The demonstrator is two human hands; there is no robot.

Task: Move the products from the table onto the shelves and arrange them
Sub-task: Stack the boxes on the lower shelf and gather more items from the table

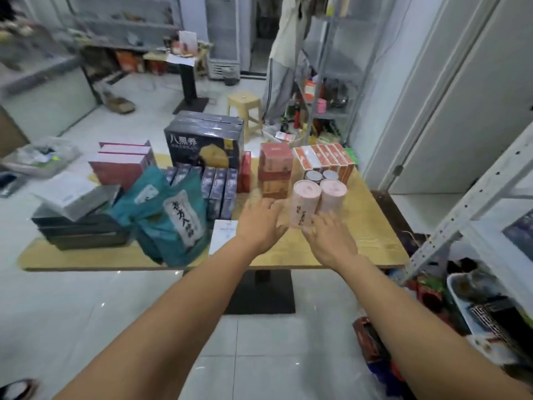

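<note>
Near pink canister (306,202): upright on the table (373,225), between my two hands. My left hand (261,225): fingers straight, just beside its left flank, holding nothing. My right hand (328,241): fingers spread at its foot, gripping nothing; contact unclear. Second pink canister (333,194): against its right side. Grey-lidded tins (314,176), orange boxes (327,157): behind. Red cartons (275,168): behind my left hand. Teal bag (167,217): well left.
</note>
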